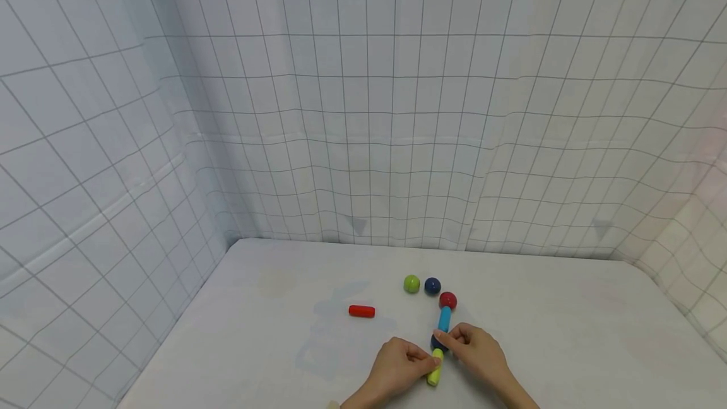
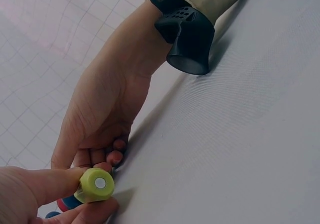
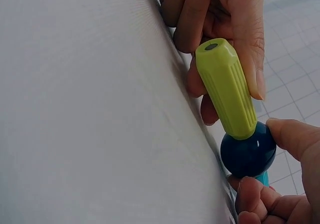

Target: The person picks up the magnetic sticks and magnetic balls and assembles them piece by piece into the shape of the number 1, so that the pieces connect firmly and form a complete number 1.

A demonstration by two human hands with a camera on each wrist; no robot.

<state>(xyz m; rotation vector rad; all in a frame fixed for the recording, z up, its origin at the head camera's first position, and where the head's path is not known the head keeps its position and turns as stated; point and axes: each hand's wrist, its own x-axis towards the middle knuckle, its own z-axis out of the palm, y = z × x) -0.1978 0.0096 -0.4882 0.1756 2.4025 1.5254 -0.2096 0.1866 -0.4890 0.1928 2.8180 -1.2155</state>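
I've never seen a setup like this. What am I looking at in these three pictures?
There is no robot here, only someone working bare-handed. The wide picture is taken from the head, looking forward and down; the two close ones are taken from the left and right wrists. The black device on the right wrist is probably a camera.

The left hand pinches a yellow-green ribbed rod, its end against a shiny dark blue ball that the right hand grips. Beyond that ball, in line, are a light blue rod and a shiny red ball. Also on the white table lie a shiny light green ball, a second shiny dark blue ball and, off to the left, a short red rod.
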